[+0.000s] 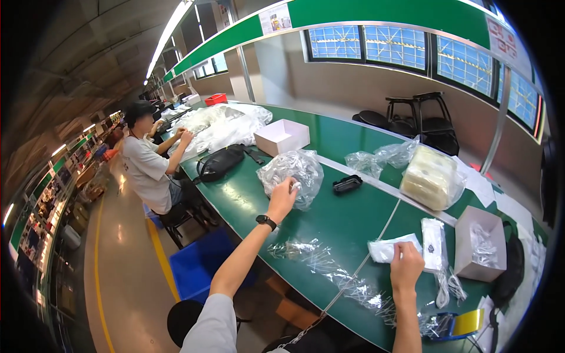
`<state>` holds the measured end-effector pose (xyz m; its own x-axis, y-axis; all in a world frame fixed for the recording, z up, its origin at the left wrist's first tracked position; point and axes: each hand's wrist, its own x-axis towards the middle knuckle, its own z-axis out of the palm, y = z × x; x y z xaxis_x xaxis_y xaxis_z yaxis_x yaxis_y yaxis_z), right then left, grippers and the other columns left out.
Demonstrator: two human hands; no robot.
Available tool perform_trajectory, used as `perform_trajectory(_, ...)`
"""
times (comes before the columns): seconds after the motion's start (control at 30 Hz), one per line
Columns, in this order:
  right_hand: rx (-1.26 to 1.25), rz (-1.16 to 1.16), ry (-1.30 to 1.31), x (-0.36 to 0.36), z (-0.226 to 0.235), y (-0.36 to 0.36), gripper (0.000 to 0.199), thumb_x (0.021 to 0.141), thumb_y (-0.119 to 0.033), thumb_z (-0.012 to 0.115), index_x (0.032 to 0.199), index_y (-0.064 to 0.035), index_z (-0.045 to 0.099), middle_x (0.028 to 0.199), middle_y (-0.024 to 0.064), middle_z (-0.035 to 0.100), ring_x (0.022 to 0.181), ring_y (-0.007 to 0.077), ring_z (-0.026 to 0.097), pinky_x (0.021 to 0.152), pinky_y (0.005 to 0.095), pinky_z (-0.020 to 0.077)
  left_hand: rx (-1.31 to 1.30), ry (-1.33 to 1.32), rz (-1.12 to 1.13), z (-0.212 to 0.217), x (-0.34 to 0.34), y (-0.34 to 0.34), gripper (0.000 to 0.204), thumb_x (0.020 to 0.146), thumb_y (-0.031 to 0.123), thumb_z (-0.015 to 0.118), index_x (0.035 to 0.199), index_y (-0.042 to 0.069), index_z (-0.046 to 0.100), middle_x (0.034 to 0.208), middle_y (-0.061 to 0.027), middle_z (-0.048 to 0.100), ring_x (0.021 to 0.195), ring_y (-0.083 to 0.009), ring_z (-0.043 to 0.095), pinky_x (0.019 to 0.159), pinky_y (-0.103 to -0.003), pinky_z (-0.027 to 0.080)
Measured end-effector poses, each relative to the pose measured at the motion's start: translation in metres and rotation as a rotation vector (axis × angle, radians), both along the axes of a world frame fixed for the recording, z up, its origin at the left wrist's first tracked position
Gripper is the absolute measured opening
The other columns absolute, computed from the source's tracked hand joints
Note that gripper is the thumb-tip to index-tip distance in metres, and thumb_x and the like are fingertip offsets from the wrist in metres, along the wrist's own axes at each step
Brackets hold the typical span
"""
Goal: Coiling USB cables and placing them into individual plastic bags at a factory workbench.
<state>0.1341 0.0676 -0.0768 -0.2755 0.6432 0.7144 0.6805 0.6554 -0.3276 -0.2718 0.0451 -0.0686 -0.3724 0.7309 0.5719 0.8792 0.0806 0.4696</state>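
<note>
My left hand [283, 197], a dark watch on its wrist, is at a bunched clear plastic bag [305, 167]. Its fingers are closed on a small whitish thing too small to name. Closer to me on the right, my right hand [407, 265] pinches the edge of a flat white packet [385, 249] lying on the green table. Beside that hand lies another white packet [434, 238] with a dark mark, and a coiled white cable [442, 288] below it. Thin clear plastic strips [329, 267] are strewn along the table between my forearms.
A yellow tape roll in a blue dispenser [468, 323] and a white box of clear bags [497, 259] stand right. Further off are a wrapped pale stack [426, 179], a black case [347, 184], an open white box [282, 136] and a black bag [220, 163]. A co-worker [147, 162] sits left.
</note>
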Motion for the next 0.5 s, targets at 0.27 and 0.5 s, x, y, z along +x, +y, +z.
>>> perform_trajectory(0.27, -0.205, -0.03, 0.432, 0.005, -0.003, 0.008, 0.01, 0.1, -0.007, 0.053, 0.103, -0.0019, 0.06, 0.071, 0.0087, 0.062, 0.059, 0.0225, 0.059, 0.056, 0.0369, 0.0446, 0.7, -0.978, -0.171, -0.005, 0.034, -0.013, 0.02, 0.1, 0.011, 0.041, 0.109, 0.003, 0.057, 0.08, -0.0046, 0.056, 0.062, -0.0131, 0.055, 0.059, -0.029, 0.048)
perform_trajectory(0.5, -0.549, 0.269, 0.863, -0.004, 0.004, 0.001, 0.006, 0.101, -0.006, 0.052, 0.104, -0.0026, 0.057, 0.074, -0.0042, 0.05, 0.061, 0.0046, 0.04, 0.052, 0.0241, 0.0302, 0.086, -1.463, -0.72, 0.024, 0.142, -0.035, 0.023, 0.098, 0.023, 0.049, 0.107, 0.004, 0.058, 0.078, -0.0021, 0.055, 0.055, -0.0088, 0.048, 0.045, -0.024, 0.038)
